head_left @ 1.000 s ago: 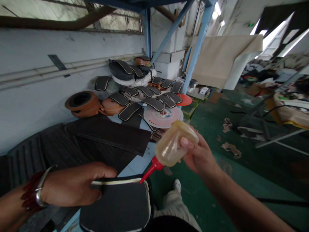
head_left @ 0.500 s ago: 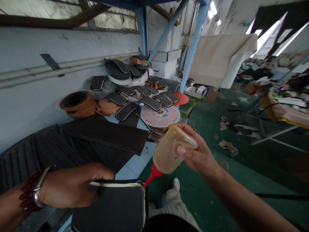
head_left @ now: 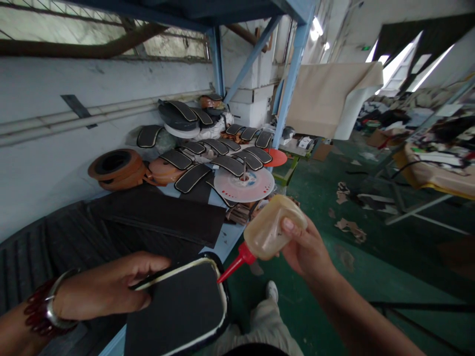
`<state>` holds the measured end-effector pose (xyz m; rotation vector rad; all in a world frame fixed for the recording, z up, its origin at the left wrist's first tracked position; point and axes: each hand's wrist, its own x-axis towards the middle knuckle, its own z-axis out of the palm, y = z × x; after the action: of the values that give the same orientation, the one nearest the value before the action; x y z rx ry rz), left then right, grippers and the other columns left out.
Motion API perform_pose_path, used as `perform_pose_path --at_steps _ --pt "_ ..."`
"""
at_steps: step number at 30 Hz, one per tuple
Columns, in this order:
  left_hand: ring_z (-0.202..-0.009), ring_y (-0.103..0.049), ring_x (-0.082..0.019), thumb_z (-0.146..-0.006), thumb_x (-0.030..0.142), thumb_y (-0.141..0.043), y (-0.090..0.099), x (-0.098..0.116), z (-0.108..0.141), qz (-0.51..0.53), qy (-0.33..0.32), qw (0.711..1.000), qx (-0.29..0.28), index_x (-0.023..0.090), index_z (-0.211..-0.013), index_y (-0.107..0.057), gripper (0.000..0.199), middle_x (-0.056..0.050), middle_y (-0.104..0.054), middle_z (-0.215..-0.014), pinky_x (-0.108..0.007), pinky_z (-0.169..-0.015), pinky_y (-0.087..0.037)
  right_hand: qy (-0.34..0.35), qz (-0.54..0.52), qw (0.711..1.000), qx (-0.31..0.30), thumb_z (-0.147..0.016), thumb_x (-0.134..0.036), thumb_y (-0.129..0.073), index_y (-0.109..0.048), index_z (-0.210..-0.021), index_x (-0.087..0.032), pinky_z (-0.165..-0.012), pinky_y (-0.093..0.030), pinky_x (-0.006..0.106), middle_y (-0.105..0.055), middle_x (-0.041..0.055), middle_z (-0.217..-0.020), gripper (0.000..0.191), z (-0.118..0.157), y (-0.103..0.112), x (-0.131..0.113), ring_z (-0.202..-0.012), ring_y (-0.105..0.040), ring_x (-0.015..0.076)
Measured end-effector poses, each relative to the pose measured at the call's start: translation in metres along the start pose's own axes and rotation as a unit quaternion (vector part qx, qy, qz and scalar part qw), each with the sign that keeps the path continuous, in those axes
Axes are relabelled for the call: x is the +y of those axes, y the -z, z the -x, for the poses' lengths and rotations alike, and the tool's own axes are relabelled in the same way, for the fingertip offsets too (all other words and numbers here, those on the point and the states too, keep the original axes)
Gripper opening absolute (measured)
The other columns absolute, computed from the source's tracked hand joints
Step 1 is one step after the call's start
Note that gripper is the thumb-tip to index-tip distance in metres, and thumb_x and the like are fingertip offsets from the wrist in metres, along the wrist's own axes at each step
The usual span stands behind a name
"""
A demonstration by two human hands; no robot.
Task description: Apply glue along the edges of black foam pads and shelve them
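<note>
My left hand (head_left: 102, 289) grips the near-left edge of a black padded panel (head_left: 178, 306), thumb on one side and fingers on the other. Pale glue lines the panel's rounded border. In my right hand (head_left: 304, 242) is a squeeze bottle (head_left: 272, 227) of yellowish liquid, tipped downward. Its red nozzle (head_left: 239, 262) touches or hovers just at the panel's right rim, by the upper corner; I cannot tell which. The palm side of my right hand is hidden behind the bottle.
Several black curved pieces (head_left: 193, 177) with pale edges lie across the blue-topped bench (head_left: 232, 237). A translucent disc (head_left: 243, 185) with a spindle sits at its right end. Brown tape rolls (head_left: 117, 168) rest by the wall, and dark sheets (head_left: 159, 215) cover the bench's near side.
The panel has tilted and its far corner has risen. The bottle has shifted slightly right, and its nozzle tip has passed the corner onto the right rim. The view has tipped slightly upward.
</note>
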<state>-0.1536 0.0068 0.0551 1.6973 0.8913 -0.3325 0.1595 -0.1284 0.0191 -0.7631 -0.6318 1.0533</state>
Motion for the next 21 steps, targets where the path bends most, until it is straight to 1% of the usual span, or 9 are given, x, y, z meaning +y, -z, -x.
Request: perform_pose_path --at_steps 2,3,7,10,14,17,21 --pt "-0.106 -0.067 -0.027 -0.073 0.035 -0.070 0.002 -0.012 -0.001 0.079 -0.021 0.995 -0.051 0.029 -0.111 -0.075 0.038 0.001 -0.077 -0.110 -0.033 -0.089 -0.052 0.002 -0.001 1.000 0.007 -0.077 -0.037 -0.082 -0.064 -0.108 -0.019 -0.037 -0.047 0.021 -0.061 0.0027 -0.084 0.040 0.001 0.003 0.003 -0.053 -0.055 0.0146" --pt "-0.109 -0.065 -0.028 -0.074 0.036 -0.071 0.003 -0.017 -0.001 0.108 -0.026 0.992 -0.057 0.030 -0.116 -0.073 0.042 0.001 -0.076 -0.114 -0.033 -0.091 -0.051 0.000 0.000 1.000 0.006 -0.078 -0.037 -0.082 -0.064 -0.107 -0.019 -0.037 -0.047 0.021 -0.061 0.0028 -0.084 0.039 0.001 0.003 0.004 -0.054 -0.055 0.0146" --pt "-0.112 -0.064 -0.029 -0.073 0.038 -0.076 0.006 -0.030 -0.003 0.137 -0.025 0.989 -0.042 0.032 -0.122 -0.070 0.049 0.000 -0.075 -0.117 -0.035 -0.093 -0.050 -0.015 0.009 1.000 0.003 -0.078 -0.039 -0.082 -0.063 -0.109 -0.018 -0.037 -0.046 0.021 -0.060 0.0030 -0.082 0.042 0.005 0.005 0.005 -0.054 -0.055 0.0153" --pt "-0.111 -0.065 -0.030 -0.073 0.038 -0.076 0.006 -0.030 -0.005 0.160 -0.032 0.985 -0.046 0.032 -0.121 -0.071 0.048 0.000 -0.075 -0.117 -0.037 -0.093 -0.051 -0.013 0.004 1.000 0.013 -0.078 -0.039 -0.082 -0.062 -0.108 -0.017 -0.036 -0.046 0.021 -0.059 0.0023 -0.080 0.042 0.006 0.007 0.007 -0.052 -0.054 0.0145" --pt "-0.108 -0.068 -0.031 -0.074 0.037 -0.076 0.004 -0.028 -0.004 0.207 -0.044 0.976 -0.051 0.034 -0.118 -0.073 0.044 0.000 -0.077 -0.113 -0.039 -0.091 -0.053 0.009 -0.008 0.999 0.045 -0.081 -0.036 -0.080 -0.062 -0.102 -0.017 -0.037 -0.048 0.021 -0.058 0.0005 -0.077 0.034 0.006 0.011 0.012 -0.051 -0.054 0.0134" --pt "-0.105 -0.069 -0.032 -0.073 0.035 -0.078 -0.001 -0.029 -0.005 0.245 -0.053 0.967 -0.035 0.033 -0.113 -0.075 0.040 -0.001 -0.078 -0.108 -0.041 -0.089 -0.054 0.016 -0.008 0.998 0.064 -0.082 -0.037 -0.080 -0.063 -0.102 -0.016 -0.037 -0.048 0.020 -0.058 0.0002 -0.077 0.034 0.007 0.012 0.015 -0.053 -0.054 0.0133" --pt "-0.092 -0.071 -0.030 -0.067 0.035 -0.081 -0.012 -0.027 -0.008 0.269 -0.051 0.962 0.006 0.031 -0.100 -0.079 0.034 -0.001 -0.079 -0.095 -0.038 -0.082 -0.055 0.020 -0.011 0.995 0.099 -0.079 -0.038 -0.083 -0.064 -0.105 -0.015 -0.037 -0.048 0.020 -0.058 0.0006 -0.078 0.040 0.007 0.011 0.015 -0.055 -0.056 0.0141"
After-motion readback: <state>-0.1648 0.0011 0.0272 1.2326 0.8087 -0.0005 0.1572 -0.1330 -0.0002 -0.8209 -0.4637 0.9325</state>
